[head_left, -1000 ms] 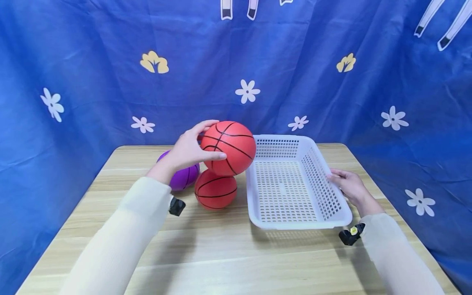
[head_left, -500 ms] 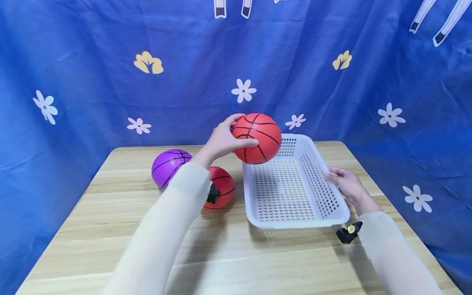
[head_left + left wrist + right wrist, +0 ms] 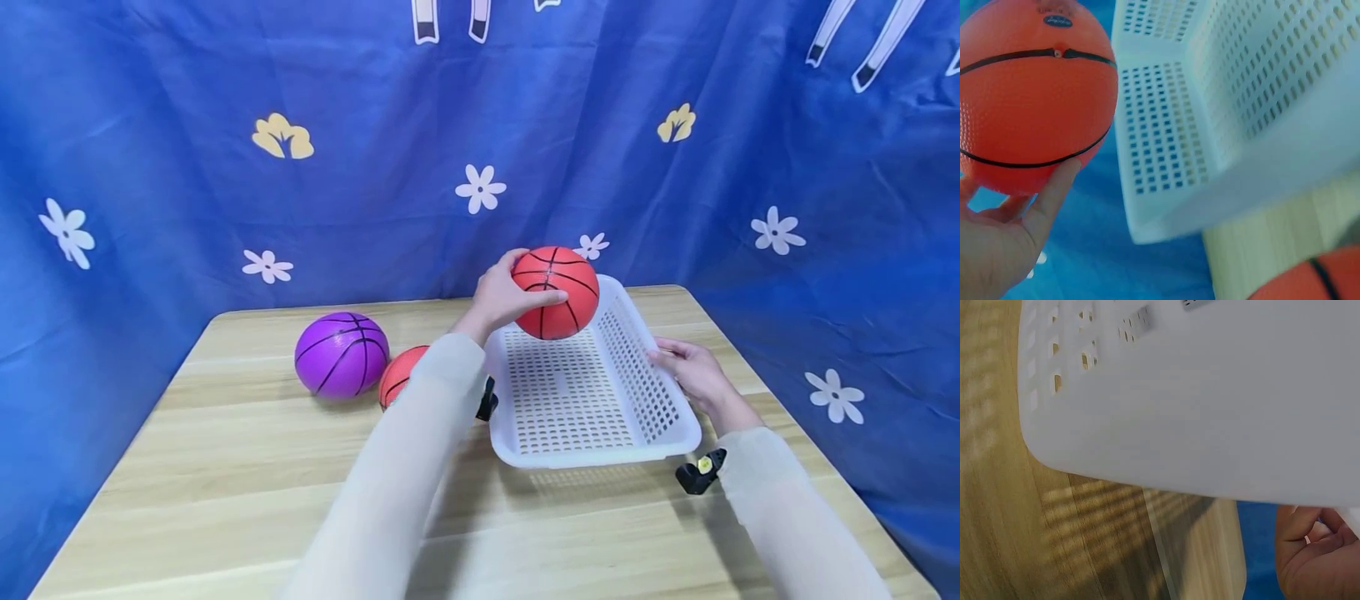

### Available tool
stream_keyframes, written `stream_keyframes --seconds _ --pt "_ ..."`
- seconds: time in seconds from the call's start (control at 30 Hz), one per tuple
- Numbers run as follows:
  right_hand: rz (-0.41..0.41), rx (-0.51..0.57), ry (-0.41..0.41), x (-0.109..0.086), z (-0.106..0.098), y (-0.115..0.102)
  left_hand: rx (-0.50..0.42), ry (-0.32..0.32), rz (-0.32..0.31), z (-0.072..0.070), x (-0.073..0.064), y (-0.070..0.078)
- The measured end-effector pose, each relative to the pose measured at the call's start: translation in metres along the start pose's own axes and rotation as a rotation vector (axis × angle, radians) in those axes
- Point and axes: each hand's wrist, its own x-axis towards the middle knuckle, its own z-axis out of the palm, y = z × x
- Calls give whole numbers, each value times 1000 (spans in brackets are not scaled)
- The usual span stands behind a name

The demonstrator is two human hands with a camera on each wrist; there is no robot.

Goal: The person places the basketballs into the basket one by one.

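Observation:
My left hand (image 3: pixel 501 298) grips a red mini basketball (image 3: pixel 557 293) from its left side, thumb across the front. The ball is held up over the far end of a white perforated plastic basket (image 3: pixel 592 457), with the basket's floor showing below it. In the left wrist view the fingers and thumb curl under the ball (image 3: pixel 1035 106), beside the basket wall (image 3: pixel 1154 125). My right hand (image 3: pixel 696 373) holds the basket's right rim; in the right wrist view its curled fingers (image 3: pixel 1316 550) show at the basket's edge.
A purple basketball (image 3: pixel 342 355) rests on the wooden table (image 3: pixel 225 467) at the left. Beside it is a second red basketball (image 3: pixel 399 373), partly hidden by my left sleeve. A blue printed curtain (image 3: pixel 375 167) hangs behind the table and along its sides.
My left hand has carried the red basketball rightward from above the other red ball to over the basket, dipping slightly at the end. My right hand keeps its hold on the rim.

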Motion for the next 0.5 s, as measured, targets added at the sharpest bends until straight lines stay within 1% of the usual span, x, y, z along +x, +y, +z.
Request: stream_keyframes --seconds 0.1,0.3,0.5 --pt "-4 6 -6 1 1 2 18 21 -22 11 3 -4" --pt "-3 5 -13 4 1 6 -18 48 -54 33 8 -11" --pt "-4 -1 -8 4 -1 4 -1 85 -84 58 9 -12"
